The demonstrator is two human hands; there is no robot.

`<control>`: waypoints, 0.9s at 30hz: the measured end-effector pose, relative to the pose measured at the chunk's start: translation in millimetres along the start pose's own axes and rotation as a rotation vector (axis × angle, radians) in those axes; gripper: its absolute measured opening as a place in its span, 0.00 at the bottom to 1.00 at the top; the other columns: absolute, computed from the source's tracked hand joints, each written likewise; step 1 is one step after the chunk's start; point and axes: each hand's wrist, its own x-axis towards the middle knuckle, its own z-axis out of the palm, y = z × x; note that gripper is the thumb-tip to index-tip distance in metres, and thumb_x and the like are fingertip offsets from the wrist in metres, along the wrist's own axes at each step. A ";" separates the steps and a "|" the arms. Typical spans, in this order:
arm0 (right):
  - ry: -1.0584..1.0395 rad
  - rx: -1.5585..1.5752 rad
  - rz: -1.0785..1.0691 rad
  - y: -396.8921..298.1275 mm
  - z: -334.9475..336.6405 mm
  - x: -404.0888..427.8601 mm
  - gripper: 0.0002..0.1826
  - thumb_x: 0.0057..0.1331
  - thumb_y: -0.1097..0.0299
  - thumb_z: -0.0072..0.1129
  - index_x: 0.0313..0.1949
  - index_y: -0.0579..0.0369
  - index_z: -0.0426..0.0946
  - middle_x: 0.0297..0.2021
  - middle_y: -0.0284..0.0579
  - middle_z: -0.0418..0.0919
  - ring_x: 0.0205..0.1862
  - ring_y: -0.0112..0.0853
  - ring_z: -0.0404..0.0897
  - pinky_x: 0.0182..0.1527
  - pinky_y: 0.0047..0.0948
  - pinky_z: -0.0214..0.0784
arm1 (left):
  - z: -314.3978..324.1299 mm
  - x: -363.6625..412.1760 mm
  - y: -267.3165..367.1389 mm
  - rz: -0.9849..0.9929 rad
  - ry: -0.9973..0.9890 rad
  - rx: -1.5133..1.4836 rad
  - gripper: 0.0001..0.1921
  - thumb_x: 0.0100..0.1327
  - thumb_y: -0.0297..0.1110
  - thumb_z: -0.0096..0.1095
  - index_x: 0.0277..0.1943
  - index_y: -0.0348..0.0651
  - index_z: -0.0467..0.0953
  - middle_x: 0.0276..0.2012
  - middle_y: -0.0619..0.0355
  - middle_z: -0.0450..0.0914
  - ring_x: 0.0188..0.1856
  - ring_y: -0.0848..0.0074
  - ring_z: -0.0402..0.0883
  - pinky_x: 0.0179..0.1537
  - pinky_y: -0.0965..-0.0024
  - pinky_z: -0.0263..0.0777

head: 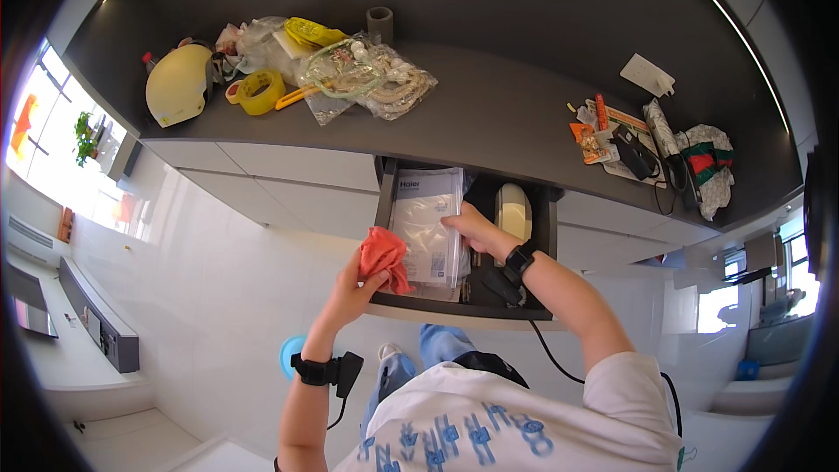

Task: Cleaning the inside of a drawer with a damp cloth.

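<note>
My left hand (354,292) grips a crumpled red cloth (383,257) over the left front edge of an open drawer (419,307). Inside the drawer lies a clear plastic packet (426,229) of Haier papers, filling its left side. My right hand (477,231) has hold of the packet's right edge, thumb on top and the other fingers partly hidden. To the right of that hand, a cream and beige rounded object (513,213) rests in the drawer. A small black device (501,287) lies nearer the drawer front, partly behind my wrist.
Above the drawer runs a dark countertop (485,111). On its left are a cream helmet (178,85), yellow tape (261,92), an orange utility knife (298,97) and plastic bags (387,82). A black adapter (634,152) and a patterned pouch (708,170) lie right. A cable (554,357) hangs by my right arm.
</note>
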 end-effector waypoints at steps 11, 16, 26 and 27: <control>-0.102 0.190 -0.053 -32.9 -33.7 -64.2 0.19 0.56 0.82 0.51 0.49 0.66 0.68 0.41 0.49 0.75 0.41 0.34 0.77 0.46 0.34 0.71 | -5.3 -6.2 -0.7 0.135 0.208 -0.238 0.22 0.63 0.25 0.54 0.59 0.34 0.60 0.50 0.55 0.71 0.51 0.74 0.72 0.52 0.71 0.69; -0.090 0.229 -0.172 -103.1 -61.9 -96.7 0.21 0.57 0.80 0.54 0.52 0.65 0.67 0.43 0.50 0.76 0.41 0.33 0.79 0.46 0.32 0.74 | 2.5 -6.8 12.6 0.100 0.237 -0.255 0.20 0.64 0.26 0.54 0.58 0.34 0.61 0.49 0.55 0.72 0.50 0.74 0.73 0.47 0.72 0.73; -0.005 0.451 -0.375 -183.3 -141.9 94.3 0.23 0.58 0.80 0.51 0.54 0.63 0.64 0.49 0.52 0.72 0.53 0.43 0.71 0.56 0.47 0.62 | 18.8 1.0 13.4 0.081 0.268 0.280 0.17 0.60 0.33 0.59 0.47 0.33 0.66 0.35 0.45 0.79 0.37 0.55 0.78 0.39 0.67 0.70; 0.032 0.446 -0.302 -185.6 -137.1 106.7 0.23 0.57 0.80 0.50 0.55 0.63 0.64 0.49 0.52 0.72 0.53 0.43 0.71 0.56 0.47 0.63 | 18.7 -0.9 11.7 0.078 0.276 0.283 0.17 0.60 0.33 0.59 0.47 0.33 0.66 0.35 0.45 0.79 0.37 0.55 0.78 0.39 0.67 0.70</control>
